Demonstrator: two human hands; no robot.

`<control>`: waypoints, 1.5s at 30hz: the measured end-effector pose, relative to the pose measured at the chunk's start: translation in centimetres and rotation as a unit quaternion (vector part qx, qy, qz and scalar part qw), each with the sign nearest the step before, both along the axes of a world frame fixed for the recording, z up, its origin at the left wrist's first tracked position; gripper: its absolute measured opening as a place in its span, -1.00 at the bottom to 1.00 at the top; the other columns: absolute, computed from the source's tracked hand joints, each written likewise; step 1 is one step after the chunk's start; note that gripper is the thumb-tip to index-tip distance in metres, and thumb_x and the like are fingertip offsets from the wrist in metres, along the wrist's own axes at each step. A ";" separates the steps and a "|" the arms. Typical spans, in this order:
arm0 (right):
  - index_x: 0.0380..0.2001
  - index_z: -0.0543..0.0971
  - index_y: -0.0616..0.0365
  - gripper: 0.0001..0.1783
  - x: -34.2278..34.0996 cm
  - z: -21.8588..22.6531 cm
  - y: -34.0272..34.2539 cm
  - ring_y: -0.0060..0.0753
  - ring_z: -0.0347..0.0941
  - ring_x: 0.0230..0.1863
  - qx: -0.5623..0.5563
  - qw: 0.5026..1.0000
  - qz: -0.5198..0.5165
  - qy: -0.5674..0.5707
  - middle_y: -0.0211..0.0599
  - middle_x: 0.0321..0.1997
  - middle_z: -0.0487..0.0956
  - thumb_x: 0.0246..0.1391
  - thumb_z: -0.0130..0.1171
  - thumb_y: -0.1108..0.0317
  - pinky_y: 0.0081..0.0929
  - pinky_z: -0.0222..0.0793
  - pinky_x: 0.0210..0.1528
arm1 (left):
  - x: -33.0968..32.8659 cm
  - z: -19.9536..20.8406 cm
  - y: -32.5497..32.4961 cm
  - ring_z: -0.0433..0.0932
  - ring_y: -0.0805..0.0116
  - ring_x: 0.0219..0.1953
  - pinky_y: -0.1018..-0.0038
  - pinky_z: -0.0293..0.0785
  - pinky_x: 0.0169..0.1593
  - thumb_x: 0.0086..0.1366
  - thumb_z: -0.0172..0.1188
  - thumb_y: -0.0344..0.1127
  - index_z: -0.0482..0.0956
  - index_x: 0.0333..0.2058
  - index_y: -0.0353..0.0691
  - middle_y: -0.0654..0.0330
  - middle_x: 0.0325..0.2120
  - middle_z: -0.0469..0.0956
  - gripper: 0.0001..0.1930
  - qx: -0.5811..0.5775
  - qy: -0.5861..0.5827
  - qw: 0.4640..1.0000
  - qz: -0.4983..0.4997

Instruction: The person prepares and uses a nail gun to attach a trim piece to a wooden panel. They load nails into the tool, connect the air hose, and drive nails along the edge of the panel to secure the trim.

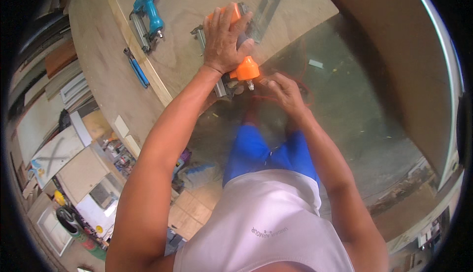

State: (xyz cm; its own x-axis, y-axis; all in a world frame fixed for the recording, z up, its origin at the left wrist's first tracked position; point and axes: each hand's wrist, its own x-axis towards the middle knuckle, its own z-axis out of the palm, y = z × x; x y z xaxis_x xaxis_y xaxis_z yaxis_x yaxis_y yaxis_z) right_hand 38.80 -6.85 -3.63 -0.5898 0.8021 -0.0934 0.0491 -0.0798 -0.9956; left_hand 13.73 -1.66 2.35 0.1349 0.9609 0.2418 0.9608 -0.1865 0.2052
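Observation:
My left hand point(224, 45) lies over an orange and black nail gun point(246, 69) near the edge of the wooden table point(182, 5). Its fingers stretch across the tool's body and the thumb rests by the dark handle, so the middle is hidden. A metal air fitting points toward me from the orange end. Just right of that fitting, my right hand point(286, 92) has its fingers pinched on a thin red hose point(310, 93), which loops below the table edge. The exact grip is blurred.
A teal nail gun point(149, 13) and blue-handled pliers point(136, 68) lie at the left of the table, beside a wooden strip point(143, 57). A dark slotted plate point(270, 10) sits behind the orange tool. At right stands a large brown panel point(394, 40); boards point(61, 60) are stacked far left.

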 end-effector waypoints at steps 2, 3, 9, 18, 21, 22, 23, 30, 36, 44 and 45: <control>-0.16 0.59 0.25 -0.78 -1.6 0.2 -0.1 -0.18 0.51 -0.27 -0.033 0.999 0.023 0.020 -0.16 -0.33 0.53 0.36 0.14 0.29 -0.29 0.42 -0.19 | -0.1 -0.2 0.0 -0.02 -0.18 0.48 -0.20 -0.23 0.45 0.29 0.14 0.13 0.30 0.42 0.23 0.09 0.51 0.01 -0.28 0.005 -0.003 1.000 -0.003; -0.16 0.59 0.25 -0.79 -2.2 0.2 0.0 -0.12 0.51 -0.28 -0.048 0.998 0.034 0.030 -0.12 -0.32 0.53 0.35 0.15 0.30 -0.27 0.42 -0.20 | -0.2 -0.3 0.1 -0.03 -0.18 0.48 -0.20 -0.25 0.45 0.28 0.13 0.12 0.30 0.42 0.21 0.09 0.51 0.01 -0.28 0.005 0.001 1.000 -0.008; -0.26 0.61 0.11 -0.81 -3.1 -1.4 -0.6 -0.07 0.47 -0.27 0.077 0.997 -0.005 0.016 -0.19 -0.36 0.52 0.30 0.20 0.22 -0.22 0.30 -0.14 | -0.2 -0.5 0.2 -0.05 -0.15 0.48 -0.14 -0.30 0.47 0.28 0.10 0.06 0.27 0.43 0.15 0.05 0.51 -0.01 -0.28 0.004 0.007 1.000 -0.024; -0.32 0.62 0.03 -0.74 -2.8 -2.8 0.4 -0.21 0.41 -0.37 0.192 0.980 -0.009 0.042 -0.33 -0.45 0.46 0.20 0.30 0.07 -0.27 0.16 -0.27 | -0.1 -0.8 0.3 -0.05 -0.19 0.46 -0.11 -0.27 0.47 0.29 0.07 0.02 0.25 0.43 0.12 0.01 0.50 0.00 -0.28 0.024 -0.001 0.999 -0.040; -0.31 0.63 0.00 -0.75 -2.6 -2.5 1.2 -0.21 0.42 -0.36 0.209 0.977 0.013 0.032 -0.34 -0.45 0.46 0.19 0.30 0.07 -0.26 0.17 -0.26 | -0.1 -0.8 0.4 -0.03 -0.19 0.46 -0.11 -0.26 0.47 0.29 0.06 0.01 0.25 0.43 0.11 0.01 0.49 0.01 -0.28 0.024 0.008 0.999 -0.038; -0.31 0.64 -0.01 -0.76 -2.4 -2.4 1.3 -0.21 0.42 -0.35 0.215 0.976 0.021 0.026 -0.34 -0.45 0.46 0.19 0.30 0.07 -0.25 0.17 -0.26 | 0.0 -0.7 0.5 -0.03 -0.19 0.46 -0.11 -0.26 0.47 0.29 0.06 0.00 0.25 0.43 0.12 0.01 0.49 0.01 -0.28 0.024 0.009 0.999 -0.036; -0.31 0.64 -0.02 -0.76 -2.1 -2.5 1.0 -0.21 0.43 -0.35 0.256 0.965 0.058 0.020 -0.34 -0.45 0.46 0.19 0.30 0.07 -0.25 0.17 -0.26 | 0.2 -0.6 0.6 -0.03 -0.19 0.46 -0.11 -0.26 0.47 0.28 0.06 0.00 0.25 0.43 0.12 0.01 0.49 0.00 -0.28 0.023 0.011 0.999 -0.034; -0.32 0.66 0.00 -0.80 0.5 -4.3 -4.5 -0.14 0.47 -0.36 0.193 0.980 -0.054 -0.024 -0.30 -0.43 0.50 0.18 0.31 0.13 -0.23 0.29 -0.30 | -0.2 -0.9 0.1 -0.04 -0.17 0.47 -0.14 -0.27 0.46 0.25 0.09 -0.02 0.24 0.43 0.14 0.03 0.49 0.02 -0.26 0.035 0.018 0.999 -0.032; -0.29 0.66 0.08 -0.79 -2.3 -1.5 -1.0 -0.14 0.49 -0.33 0.184 0.981 -0.065 -0.010 -0.28 -0.42 0.52 0.21 0.29 0.17 -0.23 0.30 -0.29 | 0.1 -0.6 0.6 -0.05 -0.15 0.47 -0.15 -0.26 0.46 0.23 0.11 -0.02 0.23 0.43 0.16 0.05 0.50 -0.02 -0.25 0.027 0.019 0.999 -0.037; -0.36 0.66 0.10 -0.75 -1.9 0.1 -0.5 -0.12 0.47 -0.44 0.195 0.978 -0.047 -0.048 -0.27 -0.50 0.50 0.19 0.32 0.13 -0.20 0.31 -0.32 | -0.1 -0.7 0.3 -0.04 -0.22 0.45 -0.20 -0.26 0.44 0.23 0.11 -0.01 0.22 0.44 0.20 0.06 0.50 -0.02 -0.24 0.028 0.015 0.999 -0.035; -0.37 0.66 0.09 -0.74 -1.6 0.4 -0.3 -0.11 0.47 -0.44 0.204 0.976 -0.036 -0.059 -0.26 -0.50 0.50 0.18 0.32 0.13 -0.20 0.31 -0.33 | -0.1 -0.7 0.3 -0.04 -0.22 0.45 -0.20 -0.26 0.44 0.23 0.10 0.00 0.22 0.44 0.20 0.06 0.50 -0.02 -0.24 0.028 0.013 0.999 -0.035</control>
